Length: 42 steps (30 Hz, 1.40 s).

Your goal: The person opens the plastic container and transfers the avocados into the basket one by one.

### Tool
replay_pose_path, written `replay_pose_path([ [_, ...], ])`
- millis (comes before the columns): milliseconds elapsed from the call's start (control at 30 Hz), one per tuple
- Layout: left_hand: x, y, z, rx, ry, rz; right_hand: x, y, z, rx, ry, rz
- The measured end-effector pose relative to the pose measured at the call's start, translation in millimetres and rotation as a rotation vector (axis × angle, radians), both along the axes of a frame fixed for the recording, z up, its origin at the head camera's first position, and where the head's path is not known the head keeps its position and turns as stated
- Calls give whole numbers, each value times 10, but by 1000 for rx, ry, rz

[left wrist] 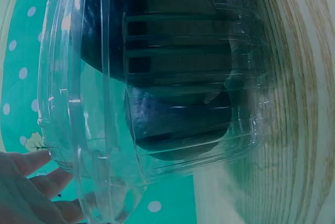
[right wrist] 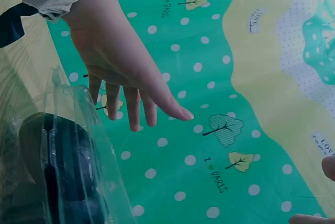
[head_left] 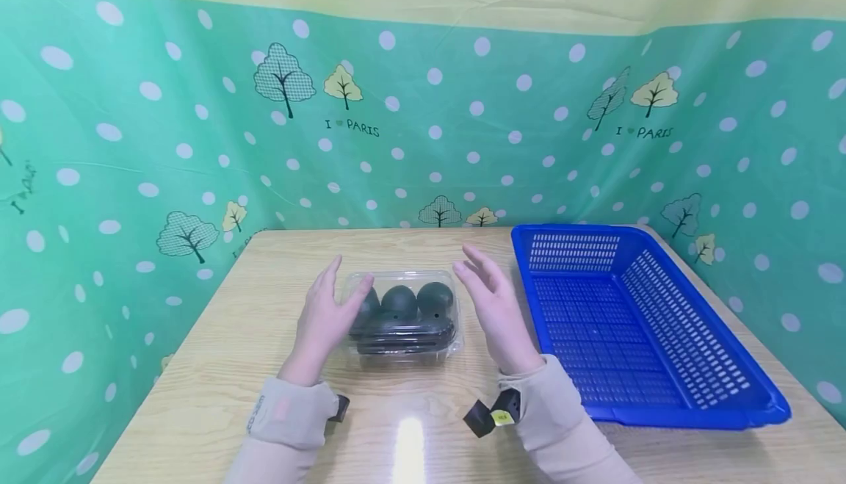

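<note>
A clear plastic clamshell box [head_left: 405, 352] sits closed on the table, with several dark, smooth, round fruits [head_left: 399, 302] inside; their exact kind cannot be told. At the box's left side is my left hand [head_left: 324, 319], fingers extended and thumb spread in front of the box's left corner. In the left wrist view, its fingers [left wrist: 52, 182] show beside the box edge; whether they touch it is unclear. My right hand [head_left: 492, 308] hovers to the right of the box, apart from it, fingers loosely extended. The right wrist view shows that hand [right wrist: 123, 67] holding nothing.
To the right stands a blue plastic basket [head_left: 674, 416] with slotted walls and a grid floor. Behind the wooden table [head_left: 264, 278] hangs a green dotted curtain [head_left: 423, 102] printed with trees. Small black devices [head_left: 479, 418] are strapped at the wrists.
</note>
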<state>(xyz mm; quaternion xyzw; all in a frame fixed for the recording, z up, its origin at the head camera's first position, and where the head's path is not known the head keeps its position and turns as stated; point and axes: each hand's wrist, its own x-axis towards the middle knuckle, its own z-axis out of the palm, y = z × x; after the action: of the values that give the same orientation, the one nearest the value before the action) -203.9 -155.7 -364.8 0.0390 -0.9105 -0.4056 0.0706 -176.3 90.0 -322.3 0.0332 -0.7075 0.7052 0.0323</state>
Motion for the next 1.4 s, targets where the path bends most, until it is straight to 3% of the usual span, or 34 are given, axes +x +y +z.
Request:
replay_pose_path([
  [600,56,-33,-97,65,38,-18,-19,-51,-384,-45,2,-27],
  [1133,132,12,-152,-1,100,-52,-26,-23,-612,-18,-34,-68],
  [1400,172,51,-207,-123,214,-79,-15,12,-700,-5,-53,-79],
])
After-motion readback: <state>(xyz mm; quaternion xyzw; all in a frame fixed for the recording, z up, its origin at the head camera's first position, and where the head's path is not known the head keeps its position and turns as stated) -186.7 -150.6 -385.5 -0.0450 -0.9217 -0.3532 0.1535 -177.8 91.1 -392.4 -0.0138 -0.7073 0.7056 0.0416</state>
